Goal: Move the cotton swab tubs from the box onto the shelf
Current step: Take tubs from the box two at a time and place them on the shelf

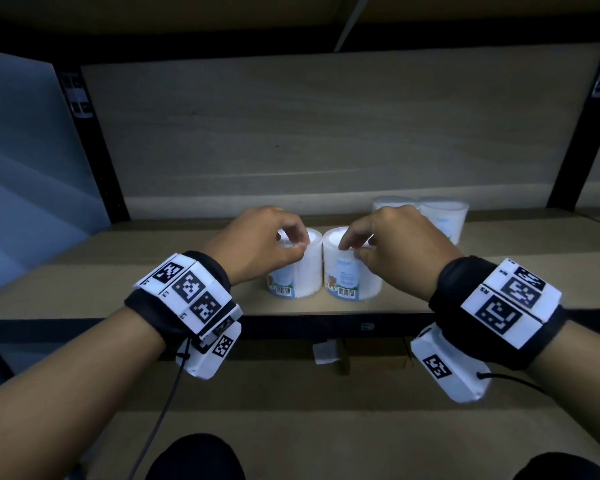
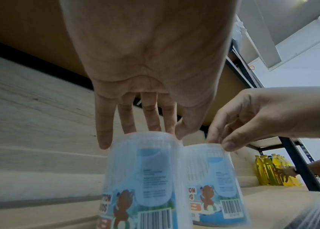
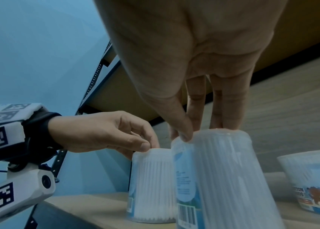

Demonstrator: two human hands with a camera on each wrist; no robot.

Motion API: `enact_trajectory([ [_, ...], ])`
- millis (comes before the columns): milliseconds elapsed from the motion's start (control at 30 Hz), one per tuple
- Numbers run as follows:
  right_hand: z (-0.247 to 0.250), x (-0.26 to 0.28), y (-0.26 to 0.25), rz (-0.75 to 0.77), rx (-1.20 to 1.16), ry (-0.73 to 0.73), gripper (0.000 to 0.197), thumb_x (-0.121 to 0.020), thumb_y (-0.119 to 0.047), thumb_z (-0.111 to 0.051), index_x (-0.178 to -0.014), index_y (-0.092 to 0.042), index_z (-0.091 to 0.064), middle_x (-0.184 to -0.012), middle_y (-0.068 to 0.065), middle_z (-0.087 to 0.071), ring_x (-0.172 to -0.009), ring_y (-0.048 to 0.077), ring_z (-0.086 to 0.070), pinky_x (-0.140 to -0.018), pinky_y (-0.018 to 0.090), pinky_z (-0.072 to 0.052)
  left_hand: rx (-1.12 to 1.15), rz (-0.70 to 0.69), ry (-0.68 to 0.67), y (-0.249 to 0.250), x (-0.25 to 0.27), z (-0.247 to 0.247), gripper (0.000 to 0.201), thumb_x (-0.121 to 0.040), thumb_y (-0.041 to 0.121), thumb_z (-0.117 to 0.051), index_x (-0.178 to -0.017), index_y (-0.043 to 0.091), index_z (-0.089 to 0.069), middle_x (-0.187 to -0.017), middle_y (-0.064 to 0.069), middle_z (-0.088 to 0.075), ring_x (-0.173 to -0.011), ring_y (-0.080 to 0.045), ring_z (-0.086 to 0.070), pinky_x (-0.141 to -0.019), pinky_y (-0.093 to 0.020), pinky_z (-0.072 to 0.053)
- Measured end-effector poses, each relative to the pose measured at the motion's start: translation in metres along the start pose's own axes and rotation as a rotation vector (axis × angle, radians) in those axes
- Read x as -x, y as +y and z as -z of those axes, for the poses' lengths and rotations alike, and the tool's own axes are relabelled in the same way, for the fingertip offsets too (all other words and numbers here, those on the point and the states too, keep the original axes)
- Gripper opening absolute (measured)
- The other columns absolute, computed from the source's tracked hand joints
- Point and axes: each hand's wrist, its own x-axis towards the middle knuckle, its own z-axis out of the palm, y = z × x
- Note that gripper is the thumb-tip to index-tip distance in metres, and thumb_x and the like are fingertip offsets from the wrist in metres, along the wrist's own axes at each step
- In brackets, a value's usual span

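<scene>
Wooden shelf boards with a pale back panel fill the head view, black uprights at either side. Two tubs stand upright and touching near the front edge: the left tub under the left hand, the right tub under the right hand. Each hand comes down from twelve o'clock onto its tub's lid, fingers and thumb curled round the rim. Two more tubs stand at about one o'clock from the right hand, further back. From the left wrist, the left hand hangs over the left tub, its fingertips behind and beside the lid, thumb at the right rim; whether it presses is unclear through the blur. The right hand pinches the right tub at its top edge. Yellow bottles stand far off at three o'clock. From the right wrist, the right hand clamps the right tub at the lid, thumb in front, fingers behind; the left hand pinches the left tub at nine o'clock. Both tubs' long axes run straight up into the grips, so letting go looks like a plain lift toward twelve o'clock; each hand is nearest its own tub. No box shows clearly.
</scene>
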Motion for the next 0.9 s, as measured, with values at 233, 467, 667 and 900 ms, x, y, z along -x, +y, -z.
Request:
enact_trajectory([
  [233, -0.003, -0.036, 0.013, -0.007, -0.107, -0.073, 0.026, -0.085, -0.008, -0.070, -0.090, -0.031, -0.081, -0.086, -0.014, -0.072, -0.076, 0.001, -0.061, -0.072, 0.012, -0.043, 0.037, -0.002, -0.104, -0.023, -0.037, 0.002, 0.008, -0.084, 0.034, -0.072, -0.091, 0.033, -0.075, -0.094, 0.019, -0.072, -0.089, -0.003, -0.066, -0.083, -0.028, -0.055],
  [467, -0.015, -0.073, 0.032, -0.018, -0.096, -0.092, 0.023, -0.085, -0.008, -0.072, -0.090, -0.029, -0.082, -0.089, -0.011, -0.075, -0.083, -0.001, -0.063, -0.065, -0.004, -0.033, 0.002, -0.010, -0.118, -0.043, -0.073, -0.003, 0.011, -0.085, 0.031, -0.074, -0.096, 0.028, -0.077, -0.096, 0.017, -0.072, -0.085, 0.006, -0.063, -0.078, -0.016, -0.048],
  [667, -0.020, -0.100, 0.042, -0.038, -0.110, -0.151, 0.018, -0.081, -0.013, -0.079, -0.091, -0.028, -0.081, -0.091, -0.008, -0.076, -0.087, 0.005, -0.067, -0.077, 0.014, -0.044, -0.048, 0.013, -0.140, -0.056, -0.104, -0.007, 0.012, -0.083, 0.031, -0.076, -0.095, 0.029, -0.078, -0.093, 0.017, -0.072, -0.066, 0.026, -0.054, -0.069, -0.003, -0.040],
  [900, -0.026, -0.123, 0.052, -0.123, -0.126, -0.177, 0.021, -0.081, -0.013, -0.079, -0.093, -0.029, -0.082, -0.091, -0.012, -0.074, -0.096, 0.007, -0.067, -0.091, 0.022, -0.051, -0.052, 0.086, -0.156, -0.062, -0.127, -0.013, 0.015, -0.085, 0.032, -0.075, -0.099, 0.028, -0.078, -0.099, 0.015, -0.073, -0.063, 0.025, -0.053, -0.055, 0.006, -0.035],
])
